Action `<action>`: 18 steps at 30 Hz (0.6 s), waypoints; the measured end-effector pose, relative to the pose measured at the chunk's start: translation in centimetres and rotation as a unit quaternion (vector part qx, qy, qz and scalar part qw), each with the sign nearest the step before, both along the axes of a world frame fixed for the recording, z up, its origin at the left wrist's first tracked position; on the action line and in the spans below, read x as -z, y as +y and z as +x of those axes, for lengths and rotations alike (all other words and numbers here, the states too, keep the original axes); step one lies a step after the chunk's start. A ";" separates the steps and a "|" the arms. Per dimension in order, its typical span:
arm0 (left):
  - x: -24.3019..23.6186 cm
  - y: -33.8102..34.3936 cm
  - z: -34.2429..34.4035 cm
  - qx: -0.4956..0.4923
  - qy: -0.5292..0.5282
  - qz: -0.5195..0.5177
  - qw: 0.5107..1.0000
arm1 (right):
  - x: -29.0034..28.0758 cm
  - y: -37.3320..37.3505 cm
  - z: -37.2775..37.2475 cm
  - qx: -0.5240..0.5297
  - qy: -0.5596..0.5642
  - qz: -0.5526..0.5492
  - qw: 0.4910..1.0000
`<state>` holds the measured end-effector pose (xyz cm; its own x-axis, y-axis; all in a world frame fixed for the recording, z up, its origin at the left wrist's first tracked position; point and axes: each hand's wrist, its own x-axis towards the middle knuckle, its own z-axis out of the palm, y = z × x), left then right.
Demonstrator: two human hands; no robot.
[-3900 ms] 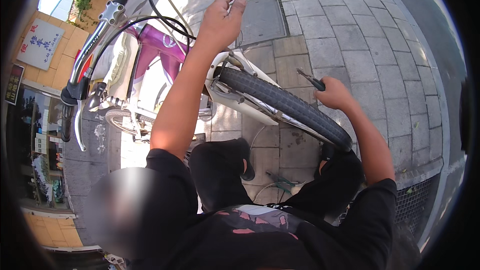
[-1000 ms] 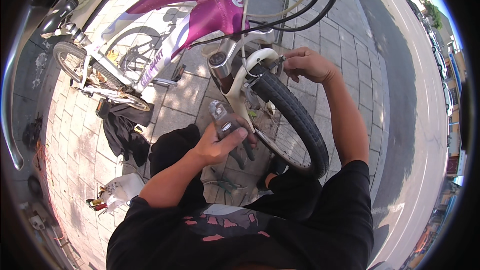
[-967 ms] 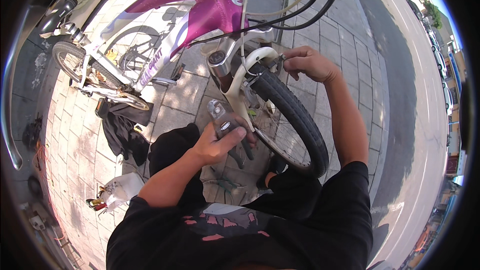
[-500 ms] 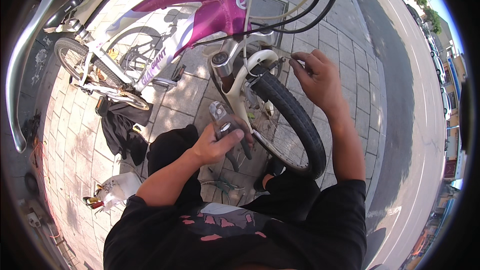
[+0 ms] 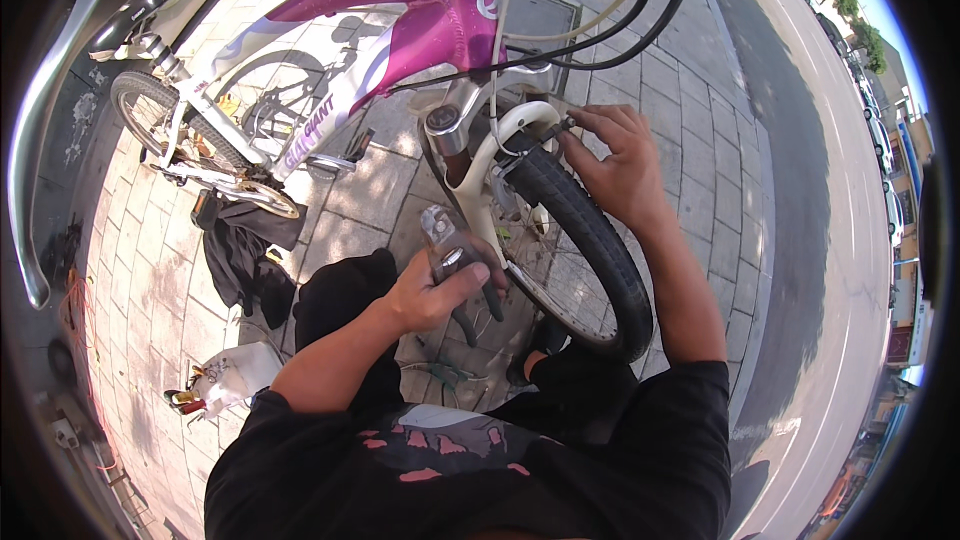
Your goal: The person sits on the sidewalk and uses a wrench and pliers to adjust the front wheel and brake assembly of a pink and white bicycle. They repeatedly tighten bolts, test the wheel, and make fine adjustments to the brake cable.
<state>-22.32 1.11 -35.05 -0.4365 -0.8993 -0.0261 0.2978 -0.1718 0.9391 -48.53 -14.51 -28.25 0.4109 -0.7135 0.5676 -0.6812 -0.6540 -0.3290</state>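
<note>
My left hand [image 5: 440, 295] is closed round metal pliers with dark handles [image 5: 442, 232], jaws pointing up beside the white fork [image 5: 495, 210] of a bicycle. My right hand [image 5: 615, 160] has thumb and forefinger pinched on a small brake fitting [image 5: 563, 125] at the fork's arch, just over the black front tyre [image 5: 590, 225]; the fingertips partly hide that fitting. Cables [image 5: 640, 0] loop above, across the purple and white frame [image 5: 430, 30]. The wheel stands between my bent legs, leaning toward my right.
A black cloth [image 5: 245, 260] lies left of my knee, with a pale bag of tools [image 5: 230, 380] nearer me. Tools [image 5: 450, 375] lie on the paving between my legs. A silver lever [image 5: 35, 180] hangs at far left. A road [image 5: 800, 240] with parked cars runs along the right.
My left hand came down from high by the handlebar and now holds pliers that my right hand held earlier. My right hand moved up to the brake, lately closing finger and thumb there.
</note>
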 end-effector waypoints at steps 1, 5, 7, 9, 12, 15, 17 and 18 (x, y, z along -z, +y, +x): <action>0.0 0.0 0.1 0.003 -0.005 0.009 1.000 | 0.1 -0.1 0.0 -0.003 -0.011 0.026 1.000; 0.1 -0.1 0.4 0.006 0.001 0.011 1.000 | 0.1 0.1 0.8 0.004 -0.073 0.136 0.988; 0.4 -0.1 0.0 -0.004 0.008 -0.005 1.000 | 0.4 0.2 0.6 0.014 -0.099 0.170 0.980; 0.6 -0.1 -0.4 -0.027 -0.002 -0.022 0.999 | 1.5 -0.4 -0.1 0.013 -0.118 0.180 0.977; 0.6 -0.1 -0.4 -0.029 -0.006 -0.016 0.999 | 1.3 -1.1 -0.9 -0.009 -0.113 0.223 0.968; 0.7 -0.1 -0.7 -0.031 0.013 -0.009 0.999 | 0.4 -1.8 -1.2 -0.045 -0.131 0.301 0.944; 0.6 -0.2 -0.7 -0.030 0.005 -0.014 0.999 | 0.3 -1.9 -1.4 -0.042 -0.124 0.300 0.945; 0.6 -0.2 -0.6 -0.032 0.002 -0.016 0.999 | 0.3 -1.9 -1.3 -0.042 -0.120 0.301 0.945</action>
